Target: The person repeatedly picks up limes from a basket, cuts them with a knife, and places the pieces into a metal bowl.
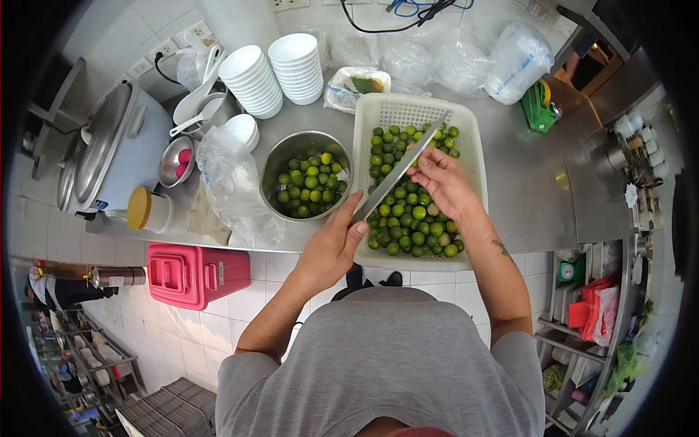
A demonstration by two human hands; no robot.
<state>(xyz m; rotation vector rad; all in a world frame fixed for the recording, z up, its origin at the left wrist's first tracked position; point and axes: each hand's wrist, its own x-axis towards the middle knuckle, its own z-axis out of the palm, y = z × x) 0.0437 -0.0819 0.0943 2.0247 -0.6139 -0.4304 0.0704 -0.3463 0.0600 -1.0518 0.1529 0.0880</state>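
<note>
My left hand [333, 244] is wrapped around the handle end of a long knife [397, 175], between a steel pot and a plastic basket. The blade slants up and to the right over the basket. My right hand [445, 178] is closed, with its fingertips pinched together close to the blade; what they hold is hidden. Below both hands, many green limes [419, 226] lie in the white perforated basket [473, 131]. To its left, the round steel pot [273, 156] also contains limes [313, 182].
Stacked white bowls [251, 80], a plastic bag [229, 175] and a yellow-lidded tub [145, 209] occupy the counter's left. A large lidded cooker [135, 146] stands beyond. Wrapped packs [517, 62] and a green tape dispenser [539, 107] sit back right. A pink bin [200, 275] is on the floor.
</note>
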